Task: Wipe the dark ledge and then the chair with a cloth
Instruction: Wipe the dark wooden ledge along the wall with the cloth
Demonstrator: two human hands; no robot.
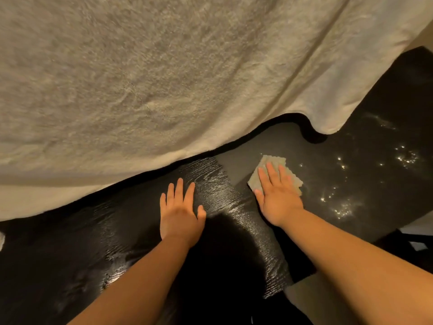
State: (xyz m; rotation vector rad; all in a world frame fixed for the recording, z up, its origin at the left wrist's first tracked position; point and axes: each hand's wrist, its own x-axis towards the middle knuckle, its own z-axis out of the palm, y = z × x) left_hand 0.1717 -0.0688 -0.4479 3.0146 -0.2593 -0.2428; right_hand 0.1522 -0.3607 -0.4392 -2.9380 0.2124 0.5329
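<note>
Reaching both forearms (140, 277) in from the near edge. Resting left hand (180, 212) flat, fingers straight, on dark ledge (210, 179). Pressing cloth (271, 160) down under flat right hand (277, 195), fingers straight. Facing glinting specks (344, 207), possibly dust, lying farther right, nearest that hand.

cloth (276, 175): near half lay hidden under the right hand (278, 198) | pale blanket (164, 78): ran off top and left edges, covered the far side of the dark ledge (93, 231) | forearms: cut by bottom edge | dark shapes (398, 240) at right edge: too dim to tell
</note>
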